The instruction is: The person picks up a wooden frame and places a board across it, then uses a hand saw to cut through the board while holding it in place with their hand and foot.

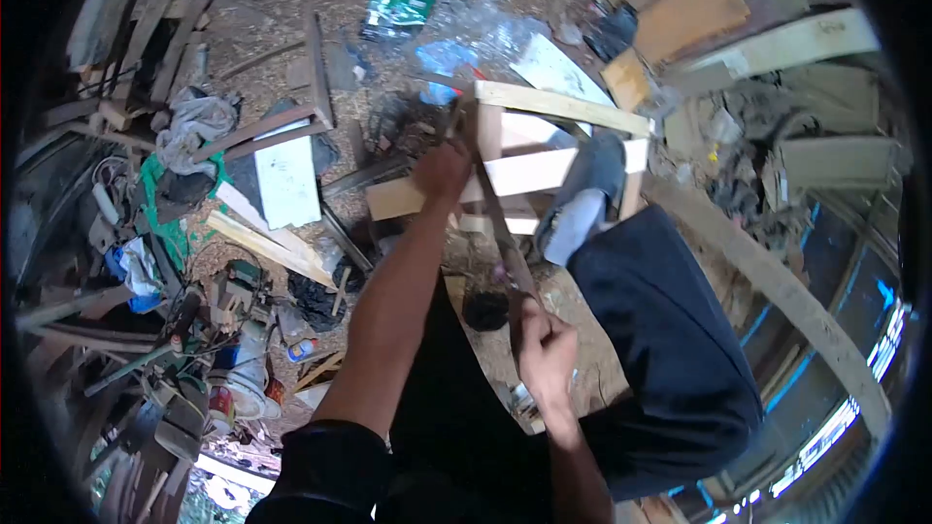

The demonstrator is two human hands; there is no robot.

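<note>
A wooden frame [565, 107] of pale slats lies on the ground ahead of me, and my shoe [594, 175] presses on it. One slat [393, 200] sticks out past the frame's left side. Across that slat runs a long, narrow, brownish blade, which looks like a hand saw [500, 218]. My right hand [546, 354] is closed round its near end. At the frame's left corner, beside the blade's far end, my left hand [444, 170] is closed; its fingers are partly hidden, and what they grip I cannot make out.
Scrap boards [286, 170] and a green net [165, 209] lie to the left. A white bucket [248, 398] stands among tools at lower left. Ahead are a green bag [398, 8] and clear plastic. Wooden panels [689, 24] and a curved beam [777, 281] are on the right.
</note>
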